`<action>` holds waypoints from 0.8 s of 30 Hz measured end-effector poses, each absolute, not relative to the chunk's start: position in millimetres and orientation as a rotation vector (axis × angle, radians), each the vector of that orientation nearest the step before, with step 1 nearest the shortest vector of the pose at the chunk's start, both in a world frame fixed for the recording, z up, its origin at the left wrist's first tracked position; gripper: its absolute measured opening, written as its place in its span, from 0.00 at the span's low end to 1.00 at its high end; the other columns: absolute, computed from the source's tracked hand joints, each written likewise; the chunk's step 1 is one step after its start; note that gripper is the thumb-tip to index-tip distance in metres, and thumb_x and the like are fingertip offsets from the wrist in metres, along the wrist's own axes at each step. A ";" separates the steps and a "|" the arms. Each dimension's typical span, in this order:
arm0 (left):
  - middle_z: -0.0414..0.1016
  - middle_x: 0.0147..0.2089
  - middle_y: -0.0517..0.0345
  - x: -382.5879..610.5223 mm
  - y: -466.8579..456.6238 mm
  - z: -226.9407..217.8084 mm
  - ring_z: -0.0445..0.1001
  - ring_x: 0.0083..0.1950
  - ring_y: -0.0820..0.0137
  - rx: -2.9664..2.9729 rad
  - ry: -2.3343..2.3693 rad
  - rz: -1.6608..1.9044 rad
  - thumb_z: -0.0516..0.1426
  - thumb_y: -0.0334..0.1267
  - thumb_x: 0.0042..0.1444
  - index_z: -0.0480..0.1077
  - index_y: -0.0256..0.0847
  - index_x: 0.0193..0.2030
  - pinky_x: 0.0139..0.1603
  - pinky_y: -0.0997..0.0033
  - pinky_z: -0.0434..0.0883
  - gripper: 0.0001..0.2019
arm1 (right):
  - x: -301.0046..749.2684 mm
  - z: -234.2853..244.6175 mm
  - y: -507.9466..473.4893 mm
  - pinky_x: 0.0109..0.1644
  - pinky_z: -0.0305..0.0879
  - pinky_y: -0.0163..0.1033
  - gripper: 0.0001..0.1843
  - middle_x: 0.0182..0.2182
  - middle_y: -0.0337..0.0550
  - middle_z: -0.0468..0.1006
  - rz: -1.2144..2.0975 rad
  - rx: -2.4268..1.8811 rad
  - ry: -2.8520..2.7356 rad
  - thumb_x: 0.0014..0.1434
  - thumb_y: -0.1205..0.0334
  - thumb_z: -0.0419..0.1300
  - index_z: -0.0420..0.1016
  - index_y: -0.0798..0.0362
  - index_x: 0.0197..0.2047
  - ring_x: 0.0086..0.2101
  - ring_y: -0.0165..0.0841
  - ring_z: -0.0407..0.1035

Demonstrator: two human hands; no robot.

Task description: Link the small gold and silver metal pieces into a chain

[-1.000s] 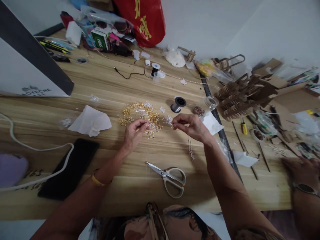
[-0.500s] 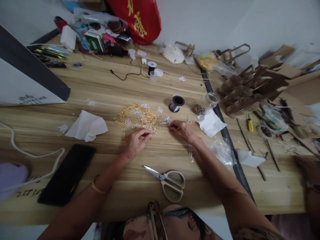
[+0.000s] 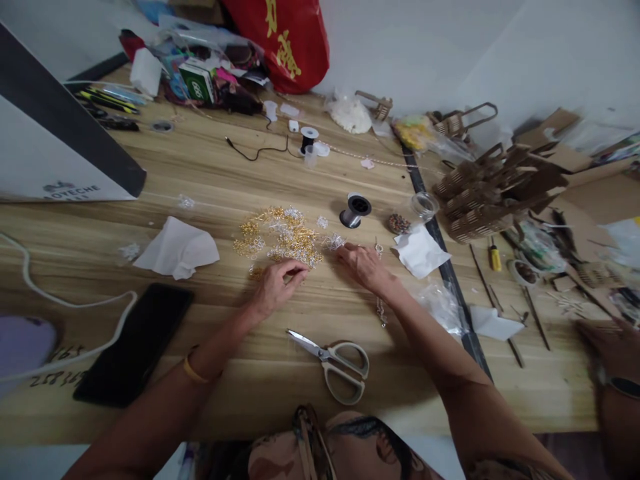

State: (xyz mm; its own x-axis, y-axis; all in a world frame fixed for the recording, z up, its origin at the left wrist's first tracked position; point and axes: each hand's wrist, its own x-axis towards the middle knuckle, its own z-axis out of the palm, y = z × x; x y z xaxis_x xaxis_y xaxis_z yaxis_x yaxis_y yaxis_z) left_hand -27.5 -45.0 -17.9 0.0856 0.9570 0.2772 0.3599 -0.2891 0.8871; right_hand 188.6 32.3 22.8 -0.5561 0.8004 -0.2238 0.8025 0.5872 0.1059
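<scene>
My left hand (image 3: 281, 285) is closed in a pinch at the front edge of a pile of small gold and silver beads and findings (image 3: 287, 237). Whatever its fingertips hold is too small to make out. Just right of the pile, my right hand (image 3: 366, 267) has its fingers pressed together at a little heap of thin silver pieces (image 3: 334, 241). Its fingertips are partly hidden, so I cannot see what they grip. A short beaded chain (image 3: 381, 312) lies partly under my right wrist. Between my forearms rest scissors with pale handles (image 3: 345, 363).
A wire spool (image 3: 355, 211), a jar of dark beads (image 3: 400, 223) and white paper (image 3: 421, 252) lie beyond my right hand. At left are crumpled paper (image 3: 177, 248) and a black phone (image 3: 134, 345). Brown baskets (image 3: 480, 193) stand right; another person's arm (image 3: 617, 387) rests at the far right.
The view has shifted slightly. My right hand has turned a little, its fingers staying at the silver heap. My left hand keeps nearly the same pinch by the pile.
</scene>
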 end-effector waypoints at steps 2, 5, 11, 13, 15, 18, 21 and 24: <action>0.80 0.35 0.54 -27.5 -44.9 -18.8 0.76 0.35 0.70 1.754 1.302 1.189 0.57 0.34 0.57 0.75 0.37 0.35 0.39 0.72 0.72 0.06 | 186.7 23.2 31.2 0.33 0.54 0.38 0.15 0.42 0.51 0.77 0.023 1.298 2.537 0.68 0.66 0.45 0.71 0.54 0.48 0.37 0.37 0.73; 0.80 0.35 0.54 -27.6 -44.8 -18.1 0.76 0.36 0.70 1.755 1.299 1.177 0.57 0.34 0.57 0.75 0.37 0.35 0.39 0.72 0.72 0.05 | 184.7 26.0 30.8 0.33 0.54 0.38 0.16 0.43 0.52 0.76 0.043 1.268 2.496 0.68 0.66 0.43 0.71 0.55 0.48 0.38 0.37 0.73; 0.80 0.34 0.54 -26.2 -45.4 -13.9 0.76 0.35 0.70 1.657 1.314 1.150 0.57 0.34 0.55 0.75 0.37 0.34 0.39 0.72 0.72 0.06 | 186.4 31.3 31.5 0.32 0.52 0.37 0.15 0.42 0.49 0.77 0.020 1.257 2.521 0.68 0.65 0.45 0.71 0.52 0.49 0.35 0.35 0.71; 0.80 0.33 0.55 -25.7 -45.7 -13.9 0.76 0.35 0.70 1.556 1.306 1.134 0.57 0.35 0.55 0.76 0.36 0.35 0.39 0.72 0.71 0.07 | 187.0 30.5 29.9 0.32 0.51 0.36 0.14 0.40 0.47 0.77 0.016 1.270 2.592 0.68 0.65 0.46 0.72 0.52 0.46 0.33 0.34 0.71; 0.79 0.32 0.55 -25.3 -45.7 -15.1 0.75 0.33 0.71 1.423 1.275 1.117 0.58 0.37 0.55 0.76 0.35 0.37 0.36 0.74 0.71 0.09 | 186.4 28.4 27.1 0.31 0.51 0.35 0.12 0.38 0.46 0.77 -0.021 1.257 2.721 0.67 0.65 0.48 0.72 0.53 0.43 0.32 0.32 0.70; 0.78 0.30 0.56 -24.0 -45.2 -18.1 0.72 0.28 0.75 1.228 1.202 1.084 0.58 0.39 0.54 0.76 0.33 0.42 0.30 0.76 0.69 0.13 | 183.0 24.0 22.3 0.32 0.53 0.34 0.10 0.36 0.45 0.76 -0.191 1.133 3.005 0.67 0.65 0.49 0.71 0.54 0.41 0.32 0.31 0.69; 0.77 0.29 0.56 -21.7 -44.9 -19.7 0.69 0.24 0.77 1.067 1.131 1.054 0.60 0.42 0.52 0.75 0.32 0.43 0.26 0.77 0.68 0.16 | 177.9 19.3 18.2 0.36 0.59 0.33 0.08 0.34 0.44 0.76 -0.476 0.960 3.267 0.66 0.65 0.51 0.70 0.55 0.41 0.33 0.30 0.69; 0.77 0.29 0.56 -20.0 -45.1 -18.0 0.70 0.24 0.76 0.945 1.092 1.036 0.62 0.44 0.49 0.75 0.32 0.41 0.26 0.76 0.68 0.17 | 172.6 15.7 14.6 0.37 0.63 0.33 0.07 0.34 0.44 0.75 -0.711 0.875 3.395 0.67 0.65 0.51 0.69 0.55 0.41 0.33 0.30 0.69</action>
State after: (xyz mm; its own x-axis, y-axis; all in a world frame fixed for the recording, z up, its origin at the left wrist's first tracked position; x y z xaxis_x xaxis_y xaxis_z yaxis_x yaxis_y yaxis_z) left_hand -20.0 -45.1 -18.0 0.1356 0.9642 -0.2278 -0.1771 0.2498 0.9520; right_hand 172.6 14.6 15.7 -0.7923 0.5266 0.3081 0.3588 0.8107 -0.4627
